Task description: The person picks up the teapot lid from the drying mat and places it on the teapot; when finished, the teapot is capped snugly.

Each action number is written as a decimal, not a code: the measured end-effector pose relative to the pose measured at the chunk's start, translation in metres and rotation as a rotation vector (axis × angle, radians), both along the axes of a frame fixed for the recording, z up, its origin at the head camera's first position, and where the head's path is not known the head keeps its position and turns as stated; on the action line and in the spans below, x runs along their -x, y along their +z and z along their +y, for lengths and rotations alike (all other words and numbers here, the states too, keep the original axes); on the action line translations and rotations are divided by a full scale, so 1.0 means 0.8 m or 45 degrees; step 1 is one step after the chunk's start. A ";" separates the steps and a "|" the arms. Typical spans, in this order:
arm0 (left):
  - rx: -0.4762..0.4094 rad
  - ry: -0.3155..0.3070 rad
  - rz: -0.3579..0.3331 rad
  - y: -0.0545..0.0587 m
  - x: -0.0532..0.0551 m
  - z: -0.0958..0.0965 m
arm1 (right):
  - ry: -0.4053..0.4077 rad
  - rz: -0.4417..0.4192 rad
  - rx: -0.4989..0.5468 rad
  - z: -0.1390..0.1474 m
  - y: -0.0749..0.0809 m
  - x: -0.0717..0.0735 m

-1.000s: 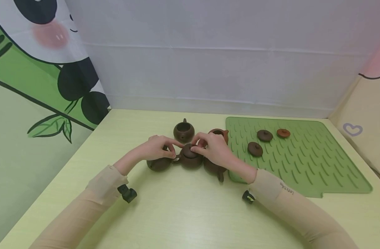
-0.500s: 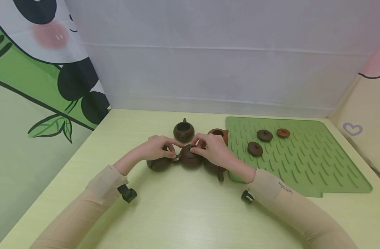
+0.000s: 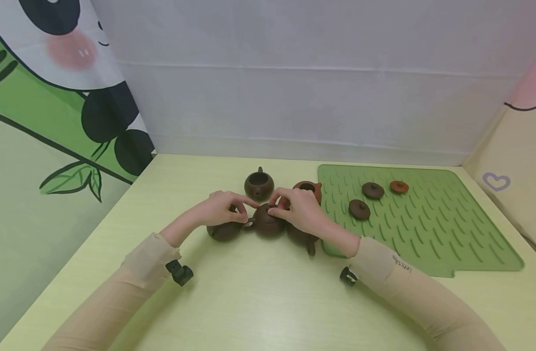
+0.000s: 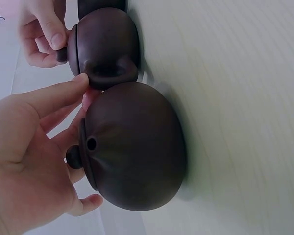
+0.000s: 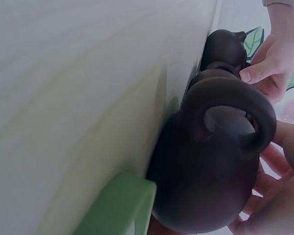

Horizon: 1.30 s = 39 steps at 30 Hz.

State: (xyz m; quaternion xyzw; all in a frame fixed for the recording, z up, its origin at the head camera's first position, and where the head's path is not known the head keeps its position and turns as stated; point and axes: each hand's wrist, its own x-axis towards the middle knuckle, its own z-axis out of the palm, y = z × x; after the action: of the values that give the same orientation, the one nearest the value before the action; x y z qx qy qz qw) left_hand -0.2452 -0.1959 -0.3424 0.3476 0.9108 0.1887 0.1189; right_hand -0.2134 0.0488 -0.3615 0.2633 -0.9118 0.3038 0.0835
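In the head view, a dark brown teapot (image 3: 268,226) stands upright in the middle of a cluster. My right hand (image 3: 300,207) pinches the knob of its lid (image 3: 262,213), which sits on the opening. At the handle side, my left hand (image 3: 217,208) holds the same teapot, thumb and forefinger at the handle (image 4: 112,73). Under the left palm stands another dark teapot (image 4: 137,147) with its lid on. A further dark teapot (image 5: 206,171) is beneath my right hand, its top hidden in the head view.
Behind stand an open dark teapot (image 3: 259,191) and an open reddish-orange teapot (image 3: 316,192). On the green mat (image 3: 408,234) at the right lie two dark lids (image 3: 359,210) and an orange lid (image 3: 399,186). A pale curtain (image 3: 294,112) closes off the table's back edge.
The middle teapot's lid, tilted and a little raised a second ago, has settled flat onto the opening under my right fingers. My left hand stays in place.
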 end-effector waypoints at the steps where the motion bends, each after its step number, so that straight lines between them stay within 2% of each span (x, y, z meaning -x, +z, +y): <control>1: 0.000 0.000 -0.002 0.000 0.000 0.000 | 0.001 0.001 0.000 0.000 0.000 0.000; 18: 0.008 0.002 -0.009 0.003 -0.001 -0.001 | 0.006 -0.003 -0.008 -0.001 0.004 -0.001; 26: -0.025 0.004 -0.032 0.001 -0.002 -0.001 | 0.000 0.012 -0.004 0.002 0.003 -0.001; 34: -0.044 -0.010 0.018 -0.004 -0.004 -0.002 | -0.021 0.054 0.051 0.016 0.005 0.001; 39: -0.054 -0.009 0.101 -0.003 -0.008 0.000 | -0.042 -0.039 0.116 0.032 0.011 0.001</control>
State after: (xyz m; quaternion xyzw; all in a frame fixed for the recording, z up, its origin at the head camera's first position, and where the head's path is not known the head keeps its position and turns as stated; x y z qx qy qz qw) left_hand -0.2386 -0.1958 -0.3449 0.3603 0.9094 0.1937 0.0759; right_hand -0.2144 0.0747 -0.3526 0.2394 -0.9025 0.3475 0.0863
